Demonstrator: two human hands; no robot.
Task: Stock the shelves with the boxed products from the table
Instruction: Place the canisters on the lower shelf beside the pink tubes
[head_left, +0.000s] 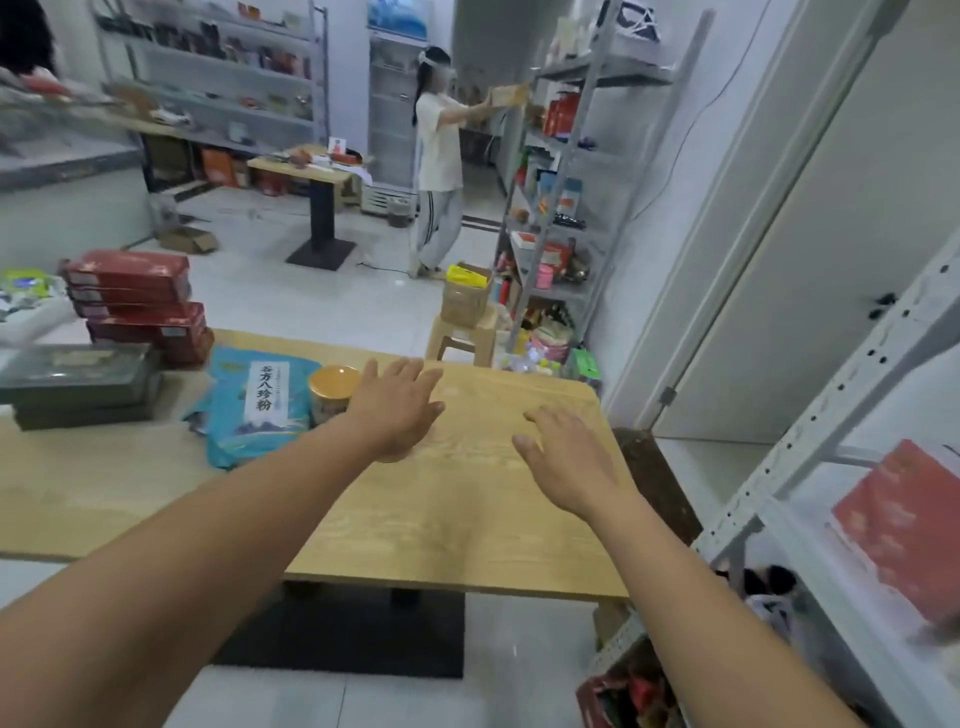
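Observation:
Both my hands reach out over the wooden table, fingers spread, holding nothing. My left hand hovers just right of a yellow-lidded jar and a blue product bag. My right hand is over the bare right half of the table. At the table's left stands a stack of red boxes, and in front of it dark green boxes. On the grey shelf rack at my right lies a red box.
Another person stands across the room placing a box on a tall grey shelf. A plastic stool with a cardboard box sits beyond the table. A small table, wall shelves and a white door surround the tiled floor.

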